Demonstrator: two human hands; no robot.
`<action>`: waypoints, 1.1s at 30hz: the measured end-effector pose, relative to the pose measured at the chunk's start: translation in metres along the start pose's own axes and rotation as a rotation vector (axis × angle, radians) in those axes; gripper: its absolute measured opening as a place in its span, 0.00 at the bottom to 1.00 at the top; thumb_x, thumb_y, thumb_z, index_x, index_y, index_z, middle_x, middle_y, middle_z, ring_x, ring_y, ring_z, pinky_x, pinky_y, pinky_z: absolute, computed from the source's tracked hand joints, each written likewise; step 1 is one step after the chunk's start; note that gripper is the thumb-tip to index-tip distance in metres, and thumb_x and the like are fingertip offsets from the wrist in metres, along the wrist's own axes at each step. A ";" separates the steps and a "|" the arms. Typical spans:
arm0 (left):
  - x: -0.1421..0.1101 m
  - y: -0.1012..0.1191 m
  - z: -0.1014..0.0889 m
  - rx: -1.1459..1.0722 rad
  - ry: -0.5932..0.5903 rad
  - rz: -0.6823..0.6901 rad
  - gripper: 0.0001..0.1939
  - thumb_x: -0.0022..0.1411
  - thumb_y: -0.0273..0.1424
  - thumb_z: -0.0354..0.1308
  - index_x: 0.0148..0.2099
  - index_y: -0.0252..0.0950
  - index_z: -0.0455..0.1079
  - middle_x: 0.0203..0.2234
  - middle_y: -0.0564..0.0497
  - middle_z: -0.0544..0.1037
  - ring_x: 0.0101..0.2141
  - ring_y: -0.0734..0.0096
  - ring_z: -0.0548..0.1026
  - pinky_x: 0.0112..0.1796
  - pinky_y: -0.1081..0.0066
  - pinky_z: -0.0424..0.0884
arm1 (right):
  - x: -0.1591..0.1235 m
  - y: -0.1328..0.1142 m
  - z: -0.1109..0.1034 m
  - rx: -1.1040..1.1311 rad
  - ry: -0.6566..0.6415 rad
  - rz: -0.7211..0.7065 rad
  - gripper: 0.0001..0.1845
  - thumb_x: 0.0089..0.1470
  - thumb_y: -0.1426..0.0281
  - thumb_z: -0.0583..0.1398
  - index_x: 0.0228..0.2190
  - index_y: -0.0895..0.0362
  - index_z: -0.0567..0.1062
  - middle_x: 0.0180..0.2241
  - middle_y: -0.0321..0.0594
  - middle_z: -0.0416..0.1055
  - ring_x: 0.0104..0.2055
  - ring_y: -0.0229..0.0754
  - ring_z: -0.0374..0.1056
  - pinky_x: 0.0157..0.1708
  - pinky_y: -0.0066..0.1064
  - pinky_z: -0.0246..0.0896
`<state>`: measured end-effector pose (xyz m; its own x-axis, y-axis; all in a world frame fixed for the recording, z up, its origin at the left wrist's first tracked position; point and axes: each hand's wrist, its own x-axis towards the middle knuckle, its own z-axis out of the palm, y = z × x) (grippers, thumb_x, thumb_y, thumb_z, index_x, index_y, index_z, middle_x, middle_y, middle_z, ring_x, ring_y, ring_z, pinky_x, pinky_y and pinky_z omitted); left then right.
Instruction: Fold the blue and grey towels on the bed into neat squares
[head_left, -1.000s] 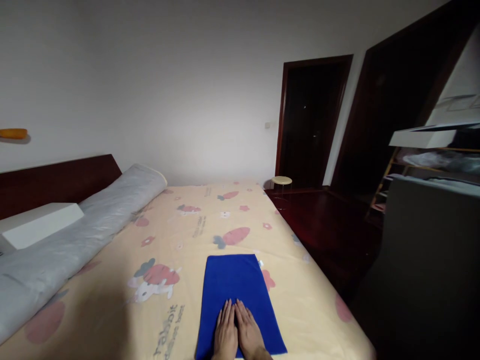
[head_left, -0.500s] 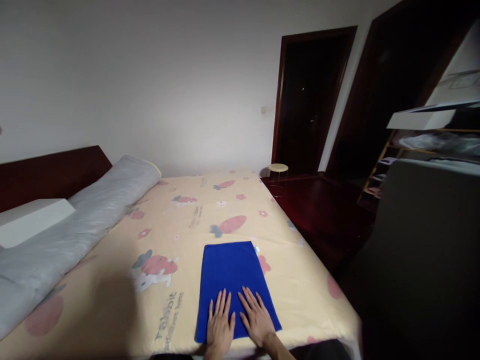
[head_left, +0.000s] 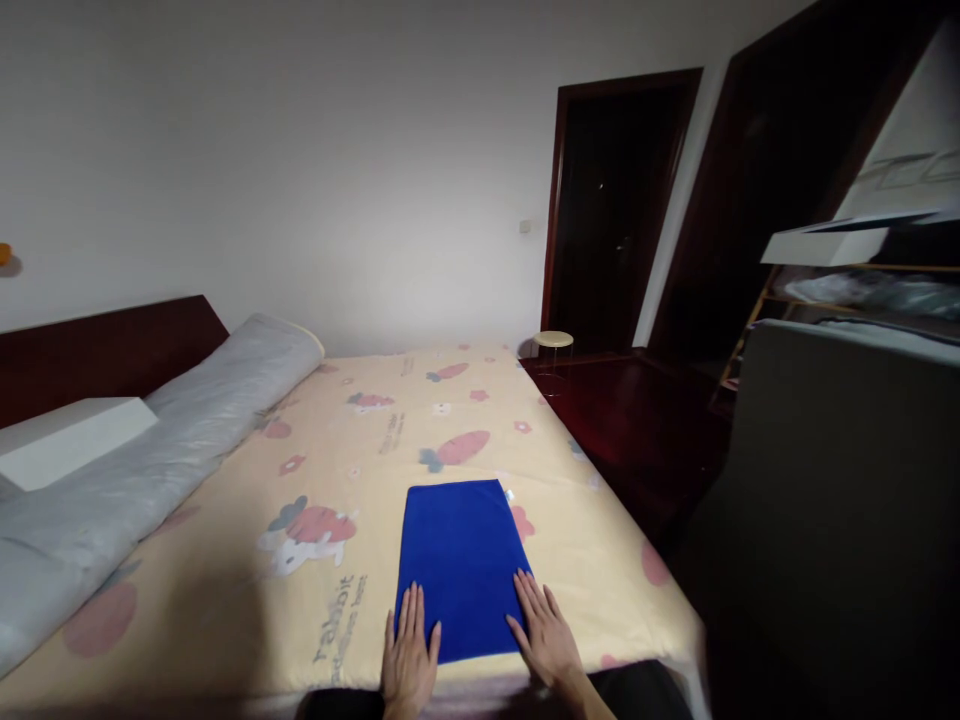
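A blue cloth (head_left: 463, 560) lies flat on the bed, its near edge close to the front of the mattress. A small pale tag (head_left: 509, 495) sticks out from its right side near the far corner. My left hand (head_left: 409, 645) rests flat over the cloth's near left corner, fingers straight. Over the near right corner lies my right hand (head_left: 546, 630), its fingers stretched out and the thumb pointing inward. Neither hand grips anything.
The bed has a cream sheet (head_left: 322, 430) printed with carrots and rabbits. A rolled grey quilt (head_left: 202, 430) lies along the left, with a white box (head_left: 75, 435) by it. A round stool (head_left: 553, 340) stands beyond the bed; a dark panel (head_left: 840, 520) rises at right.
My hands have moved apart, from the near middle of the cloth out to its left and right edges. The cloth stays flat. The view has shifted slightly.
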<state>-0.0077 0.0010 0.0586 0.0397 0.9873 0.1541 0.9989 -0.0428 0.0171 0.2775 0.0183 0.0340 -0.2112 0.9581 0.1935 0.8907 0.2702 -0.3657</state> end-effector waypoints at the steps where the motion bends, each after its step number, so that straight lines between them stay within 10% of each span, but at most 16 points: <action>1: -0.001 0.000 0.000 0.006 -0.006 -0.018 0.30 0.68 0.41 0.38 0.69 0.39 0.46 0.68 0.50 0.51 0.66 0.59 0.53 0.63 0.54 0.52 | -0.002 0.003 0.000 -0.008 -0.003 0.009 0.35 0.64 0.51 0.44 0.65 0.54 0.51 0.67 0.43 0.47 0.69 0.50 0.45 0.66 0.51 0.41; 7: -0.002 0.001 -0.001 0.006 -0.024 -0.038 0.30 0.68 0.41 0.37 0.69 0.39 0.47 0.68 0.51 0.51 0.66 0.60 0.53 0.64 0.53 0.51 | 0.010 -0.020 -0.010 -0.007 0.035 0.075 0.37 0.63 0.48 0.44 0.65 0.56 0.55 0.66 0.47 0.51 0.68 0.53 0.48 0.65 0.55 0.43; 12: -0.002 0.000 0.004 0.004 0.000 -0.039 0.29 0.67 0.39 0.39 0.69 0.41 0.46 0.67 0.51 0.52 0.66 0.59 0.53 0.64 0.52 0.51 | 0.036 -0.084 -0.019 0.106 0.021 -0.153 0.29 0.66 0.65 0.42 0.66 0.56 0.50 0.67 0.42 0.47 0.69 0.46 0.42 0.67 0.47 0.41; 18: -0.003 -0.005 0.012 -0.023 -0.013 -0.019 0.29 0.67 0.39 0.39 0.69 0.43 0.45 0.68 0.52 0.52 0.66 0.60 0.53 0.64 0.53 0.50 | 0.035 -0.130 0.021 0.213 -0.217 -0.269 0.35 0.56 0.76 0.48 0.65 0.57 0.54 0.67 0.43 0.47 0.68 0.45 0.45 0.67 0.42 0.43; 33: -0.004 -0.001 0.009 -0.001 0.053 -0.036 0.29 0.68 0.39 0.38 0.69 0.40 0.44 0.67 0.50 0.54 0.66 0.62 0.54 0.64 0.53 0.52 | -0.005 -0.083 0.010 0.135 -0.172 -0.221 0.38 0.52 0.73 0.50 0.65 0.60 0.52 0.67 0.42 0.45 0.69 0.50 0.42 0.67 0.52 0.41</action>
<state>-0.0090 -0.0013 0.0486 0.0028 0.9786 0.2058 0.9997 -0.0081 0.0249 0.2003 -0.0080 0.0539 -0.4693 0.8736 0.1289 0.7562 0.4730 -0.4521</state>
